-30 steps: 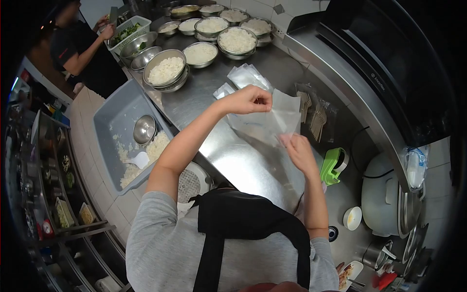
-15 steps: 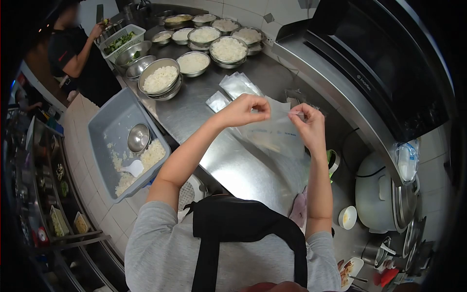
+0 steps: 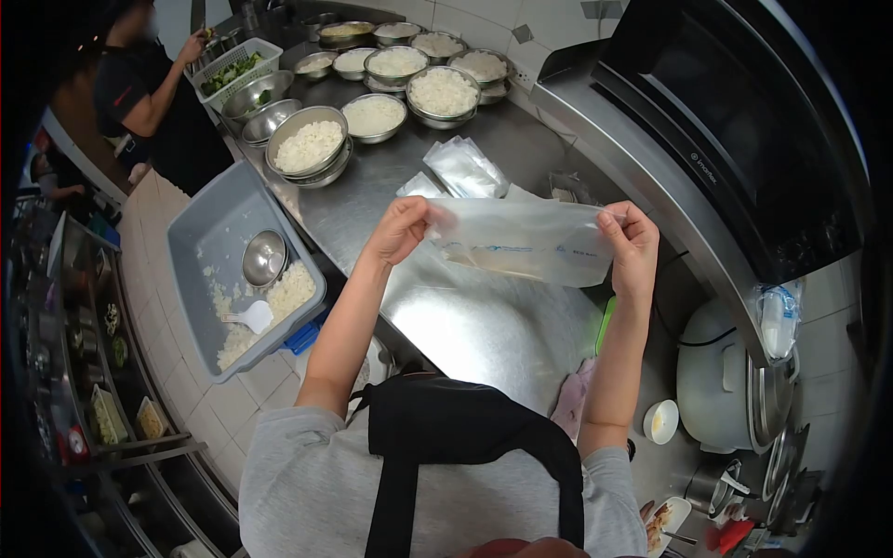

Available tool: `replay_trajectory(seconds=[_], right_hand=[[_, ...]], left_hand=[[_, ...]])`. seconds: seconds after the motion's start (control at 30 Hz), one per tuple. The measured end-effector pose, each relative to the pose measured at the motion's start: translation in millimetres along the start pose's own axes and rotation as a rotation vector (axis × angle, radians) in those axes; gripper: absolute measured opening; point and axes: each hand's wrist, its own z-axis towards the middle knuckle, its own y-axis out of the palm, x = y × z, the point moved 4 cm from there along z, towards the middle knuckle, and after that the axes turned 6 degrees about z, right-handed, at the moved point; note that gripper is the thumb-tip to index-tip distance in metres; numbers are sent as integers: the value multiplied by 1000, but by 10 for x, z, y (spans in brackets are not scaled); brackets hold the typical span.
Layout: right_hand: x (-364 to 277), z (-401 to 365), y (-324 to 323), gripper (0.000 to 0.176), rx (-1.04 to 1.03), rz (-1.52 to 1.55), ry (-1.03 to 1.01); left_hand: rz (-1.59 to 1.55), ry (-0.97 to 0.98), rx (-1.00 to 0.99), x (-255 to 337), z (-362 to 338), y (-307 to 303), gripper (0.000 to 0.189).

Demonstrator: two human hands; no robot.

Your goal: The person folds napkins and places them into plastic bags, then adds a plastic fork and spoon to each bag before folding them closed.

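A clear plastic bag [image 3: 526, 240] with blue print is stretched between my hands above the steel counter [image 3: 446, 321]. My left hand [image 3: 402, 229] pinches its left end, and my right hand [image 3: 633, 244] grips the right end near the upper corner. Just beyond the bag lie stacked flat silvery-clear bags [image 3: 465, 167] on the counter. Farther back stand several metal bowls of white rice [image 3: 443, 93], some piled on others.
Left of the counter sits a grey tub [image 3: 200, 232] holding rice, a metal bowl [image 3: 265, 259] and a white rice paddle [image 3: 249, 317]. A person [image 3: 149, 102] stands at the far left near a basket of greens [image 3: 231, 74]. A large cooker [image 3: 721, 372] is at right.
My hands have moved apart, the left one going left and slightly down, the right one going right. The bag is now pulled out wide between them, and my left fingers have closed on it.
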Motion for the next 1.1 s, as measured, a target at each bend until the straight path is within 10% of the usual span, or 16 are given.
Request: replay_trajectory(seconds=[0.13, 0.57, 0.63, 0.8, 0.93, 1.1], right_hand=[[85, 49, 25, 9, 9, 71, 51], [1818, -915, -466, 10, -18, -264, 257], [1892, -1212, -402, 14, -97, -719, 179], [1448, -1425, 81, 22, 88, -677, -8], [1149, -1457, 1158, 41, -550, -746, -70], [1577, -1500, 1331, 50, -769, -1018, -172]], left_hand=[[-192, 24, 102, -148, -130, 224, 30], [944, -287, 295, -818, -895, -200, 11], [1334, -158, 201, -824, -1105, -31, 12], [1498, 22, 218, -892, -1372, 191, 10], [1356, 28, 286, -977, -1493, 108, 8], [1441, -85, 243, -772, -1694, 200, 14]])
